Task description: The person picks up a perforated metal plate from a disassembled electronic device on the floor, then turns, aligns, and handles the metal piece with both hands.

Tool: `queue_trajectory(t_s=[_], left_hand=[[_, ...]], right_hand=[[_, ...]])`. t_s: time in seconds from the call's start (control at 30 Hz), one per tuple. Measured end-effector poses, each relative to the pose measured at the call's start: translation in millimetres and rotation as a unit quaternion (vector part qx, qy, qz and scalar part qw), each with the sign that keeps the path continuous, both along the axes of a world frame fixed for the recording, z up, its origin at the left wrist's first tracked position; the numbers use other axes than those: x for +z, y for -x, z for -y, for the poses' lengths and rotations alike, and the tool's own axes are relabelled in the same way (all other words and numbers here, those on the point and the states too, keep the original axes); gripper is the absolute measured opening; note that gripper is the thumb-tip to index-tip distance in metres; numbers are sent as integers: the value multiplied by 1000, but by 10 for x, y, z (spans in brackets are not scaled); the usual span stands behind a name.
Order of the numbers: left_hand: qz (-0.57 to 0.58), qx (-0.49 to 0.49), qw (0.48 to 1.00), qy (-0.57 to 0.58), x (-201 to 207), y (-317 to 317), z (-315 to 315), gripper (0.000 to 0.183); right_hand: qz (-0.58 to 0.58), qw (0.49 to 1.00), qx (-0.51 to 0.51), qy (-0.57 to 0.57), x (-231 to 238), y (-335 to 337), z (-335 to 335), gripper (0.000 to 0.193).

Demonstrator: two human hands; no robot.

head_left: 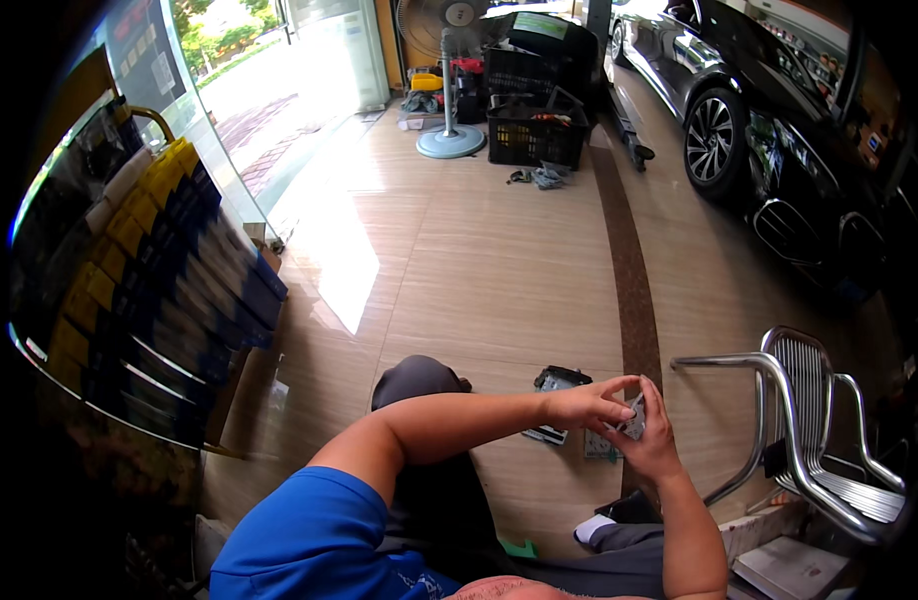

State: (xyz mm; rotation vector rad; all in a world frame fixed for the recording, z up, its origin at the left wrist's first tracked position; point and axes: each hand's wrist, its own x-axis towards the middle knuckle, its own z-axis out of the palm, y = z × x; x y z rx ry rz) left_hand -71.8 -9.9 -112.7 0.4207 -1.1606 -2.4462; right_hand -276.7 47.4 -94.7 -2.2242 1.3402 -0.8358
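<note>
Both my hands meet over the floor in front of my lap. Between them is a small silvery-grey part [635,424], flat in look, partly covered by fingers. My left hand [591,402] comes from the left with its thumb and fingers closed on the part's near side. My right hand [651,440] grips it from the right, fingers pointing up. Below my left hand a black and silver device [559,380] lies on the floor, partly hidden by the wrist. Beside it, under my hands, lies a grey metal plate [599,447] with a bit of teal at its edge.
A metal chair [814,400] stands to the right. A black car [759,140] is parked at the far right. Ahead are a pedestal fan [451,138] and a black crate [535,140]. A rack of yellow and blue packets [149,240] stands left. A green object [520,548] lies by my legs.
</note>
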Motion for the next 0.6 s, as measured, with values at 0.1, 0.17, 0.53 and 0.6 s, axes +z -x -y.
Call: queue_trajectory(t_s=[0.1,0.17,0.53,0.6], left_hand=[[-4,5,1000,-4,-3,-2,0,91],[-6,6,1000,-7,-5,-3,4,90],[-11,6,1000,-12,-8,-20,-1,81],[-23,2,1000,-11,-14,-11,4,81]], right_hand=[[-3,1000,4,0,10,-3,-2,102],[-9,1000,7,7,11,1,-2,103],[-11,1000,-11,5,74,-46,-17,99],[-2,1000,-16,6,117,-39,-24,98]])
